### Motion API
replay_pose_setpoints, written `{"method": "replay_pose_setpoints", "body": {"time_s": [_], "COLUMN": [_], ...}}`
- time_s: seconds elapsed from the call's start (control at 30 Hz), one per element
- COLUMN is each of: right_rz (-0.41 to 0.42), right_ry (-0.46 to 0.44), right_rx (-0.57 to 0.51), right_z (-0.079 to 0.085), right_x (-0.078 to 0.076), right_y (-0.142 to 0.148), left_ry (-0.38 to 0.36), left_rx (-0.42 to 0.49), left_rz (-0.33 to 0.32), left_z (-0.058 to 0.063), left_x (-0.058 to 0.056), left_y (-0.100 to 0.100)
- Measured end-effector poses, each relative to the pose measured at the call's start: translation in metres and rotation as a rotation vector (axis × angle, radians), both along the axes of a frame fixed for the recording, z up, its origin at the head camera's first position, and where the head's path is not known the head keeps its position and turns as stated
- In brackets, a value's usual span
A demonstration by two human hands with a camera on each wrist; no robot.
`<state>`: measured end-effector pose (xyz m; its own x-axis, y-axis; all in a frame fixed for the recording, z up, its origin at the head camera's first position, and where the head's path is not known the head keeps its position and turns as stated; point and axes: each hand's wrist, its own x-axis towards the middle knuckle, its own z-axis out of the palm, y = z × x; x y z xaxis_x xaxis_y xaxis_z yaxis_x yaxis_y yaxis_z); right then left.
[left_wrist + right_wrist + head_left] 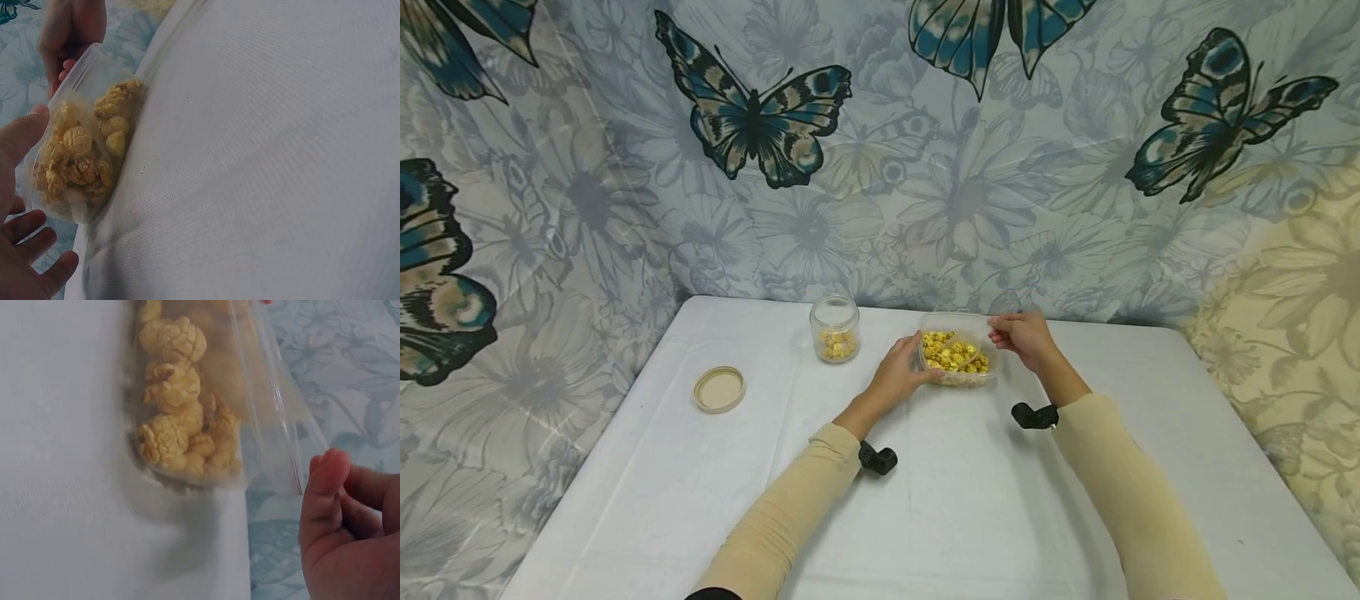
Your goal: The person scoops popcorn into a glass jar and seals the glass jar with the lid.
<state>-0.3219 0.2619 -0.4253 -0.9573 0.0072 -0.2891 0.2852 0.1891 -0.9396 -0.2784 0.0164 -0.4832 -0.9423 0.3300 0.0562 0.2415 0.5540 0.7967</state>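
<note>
In the head view, a clear plastic container (964, 380) of yellow popcorn (951, 352) sits toward the back of the table. My left hand (898, 367) holds it at its left end, thumb along the near side and fingers at the left side. Those fingers are spread apart in the left wrist view, with one fingertip (39, 112) at the rim. On the other end, my right hand (1024, 337) pinches the edge of a thin clear lid (297, 434), which stands tilted up from the rim in the right wrist view.
A clear jar (835, 317) with some popcorn in its bottom stands left of the container, uncovered. Further left lies a round beige lid (718, 390). A white cloth covers the table (940, 517), and a butterfly-patterned backdrop (820, 225) rises right behind its far edge.
</note>
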Motion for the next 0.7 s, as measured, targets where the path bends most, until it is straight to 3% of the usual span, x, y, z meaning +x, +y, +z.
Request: {"method": "replay_pose_setpoints", "body": {"time_s": [0.37, 0.7], "right_rz": [-0.179, -0.179], "right_ry": [-0.140, -0.099], "right_rx": [-0.118, -0.068], "right_z": [0.001, 0.000], "right_x": [0.007, 0.014], "right_y": [0.005, -0.002], "left_ry": [-0.014, -0.007], "left_rx": [-0.006, -0.013], "left_rz": [0.006, 0.007], "left_z": [0.001, 0.000], "left_x": [-0.001, -0.001], "left_y": [0.000, 0.001]}}
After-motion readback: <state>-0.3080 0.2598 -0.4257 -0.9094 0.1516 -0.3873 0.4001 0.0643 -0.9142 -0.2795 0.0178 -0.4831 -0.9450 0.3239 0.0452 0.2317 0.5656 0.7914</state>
